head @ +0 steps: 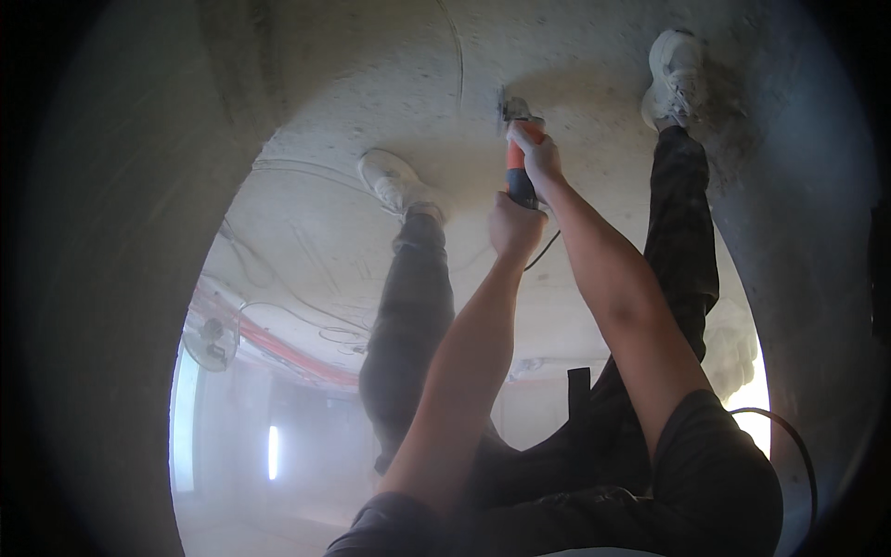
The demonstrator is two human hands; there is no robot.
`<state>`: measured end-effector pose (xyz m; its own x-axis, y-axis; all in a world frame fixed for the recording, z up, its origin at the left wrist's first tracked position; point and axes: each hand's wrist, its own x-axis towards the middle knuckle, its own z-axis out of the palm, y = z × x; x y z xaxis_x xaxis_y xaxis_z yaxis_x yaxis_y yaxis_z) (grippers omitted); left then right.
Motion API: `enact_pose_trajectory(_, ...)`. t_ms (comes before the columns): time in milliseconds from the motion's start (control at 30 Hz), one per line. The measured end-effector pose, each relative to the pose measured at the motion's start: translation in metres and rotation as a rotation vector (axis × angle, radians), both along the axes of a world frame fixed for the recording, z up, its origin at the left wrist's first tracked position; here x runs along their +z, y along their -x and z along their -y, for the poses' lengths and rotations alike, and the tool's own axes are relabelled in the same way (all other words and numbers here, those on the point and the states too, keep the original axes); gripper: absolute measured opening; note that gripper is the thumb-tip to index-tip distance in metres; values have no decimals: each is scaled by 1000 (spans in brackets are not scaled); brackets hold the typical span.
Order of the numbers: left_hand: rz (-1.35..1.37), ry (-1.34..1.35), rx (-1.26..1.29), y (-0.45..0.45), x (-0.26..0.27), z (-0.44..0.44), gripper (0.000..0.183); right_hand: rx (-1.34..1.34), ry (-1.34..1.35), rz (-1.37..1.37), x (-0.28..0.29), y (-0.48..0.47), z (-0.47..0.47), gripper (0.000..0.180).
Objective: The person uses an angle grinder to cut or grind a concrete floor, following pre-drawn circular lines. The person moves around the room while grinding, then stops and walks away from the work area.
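Both my hands hold an orange and black angle grinder [516, 157] out in front of me, between my feet. My left hand [516, 226] is closed around the rear end of its dark body. Farther forward, my right hand [539, 157] grips the orange part behind the metal gear head. The disc [501, 110] stands edge-on at the left of the head, at the dusty concrete surface [418, 83]; whether it touches is not clear. A dark cord [543, 250] runs back from near the tool's rear.
My dusty shoes [391, 182] stand wide apart on either side. Loose cables [299, 313] lie at the left, near a round fan [211, 343]. Another dark cable [793, 438] curves past my right shoulder. Dust hazes the lower left, where a bright light [273, 452] shows.
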<state>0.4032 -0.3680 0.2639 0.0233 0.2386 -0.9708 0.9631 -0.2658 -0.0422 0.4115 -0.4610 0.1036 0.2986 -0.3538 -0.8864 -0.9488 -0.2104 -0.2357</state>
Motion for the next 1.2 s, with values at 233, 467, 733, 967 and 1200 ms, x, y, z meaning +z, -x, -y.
enact_pose_trajectory(233, 13, 50, -9, 1, -11, 0, 53, 9, 76, 91, -22, 10, 9, 42)
enact_pose_trajectory(467, -16, 111, -16, 5, -18, -7, 68, 16, 86, 52, -20, 6, 1, 45)
enact_pose_trajectory(733, -7, 116, -16, -1, -18, -3, 73, 35, 81, 57, -16, -6, 6, 57)
enact_pose_trajectory(967, 38, 106, -1, -14, -19, -5, 63, 29, 16, 64, 18, -48, -5, 77)
enact_pose_trajectory(1200, 53, 138, 104, -40, -13, -3, 52, 37, -186, 60, 14, -74, 9, 67)
